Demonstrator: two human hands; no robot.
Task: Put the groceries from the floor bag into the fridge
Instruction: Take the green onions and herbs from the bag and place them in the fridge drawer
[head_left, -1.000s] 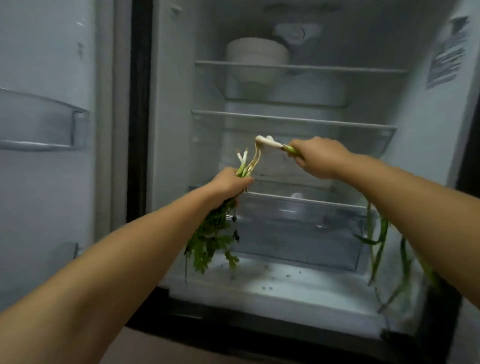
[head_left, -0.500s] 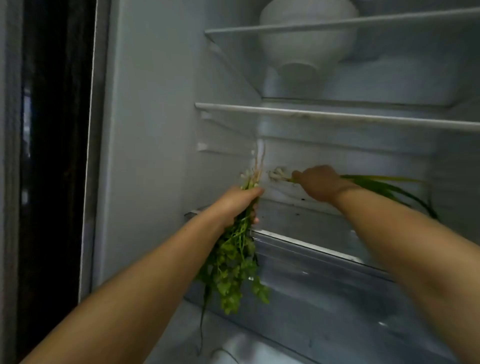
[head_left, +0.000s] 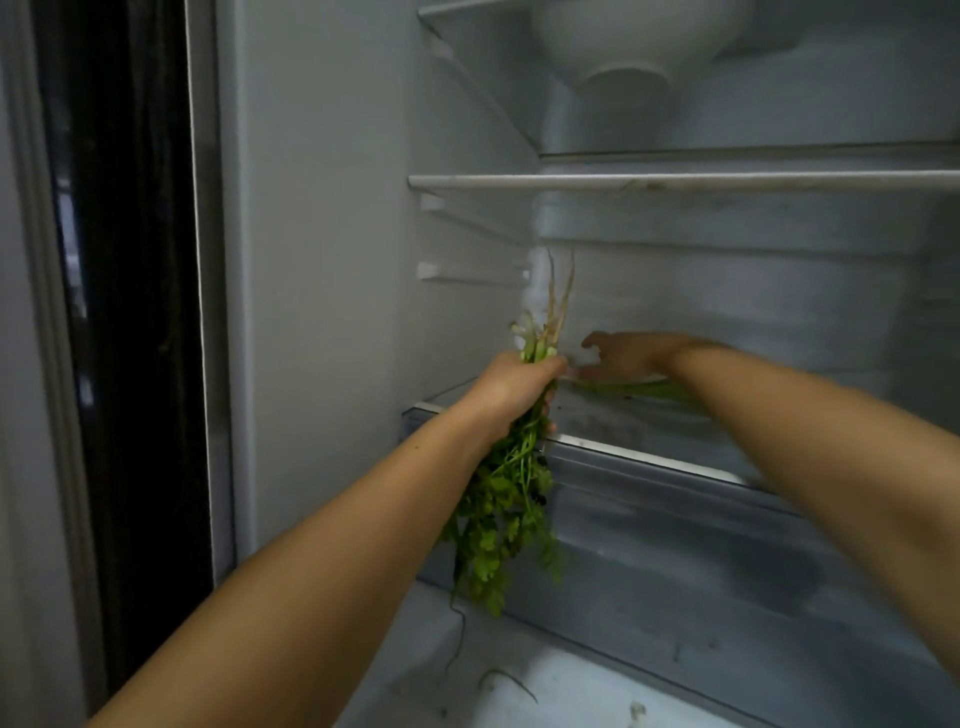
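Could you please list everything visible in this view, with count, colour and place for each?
Coriander bunch: one, green leaves hanging down, pale roots pointing up, in front of the fridge's lower shelf, held in the left hand.
Spring onions: count unclear, green, lying on the lower shelf beneath the right hand.
Bowl: one, white, on the top glass shelf, seen from below.
Glass shelves: two in view, clear with white front edges, upper part of the fridge.
Drawer: one, translucent grey, below the lower shelf.
Fridge wall: white, left side.
Left hand: grips the coriander stems.
Right hand: fingers loosely spread over the spring onions; contact cannot be judged.
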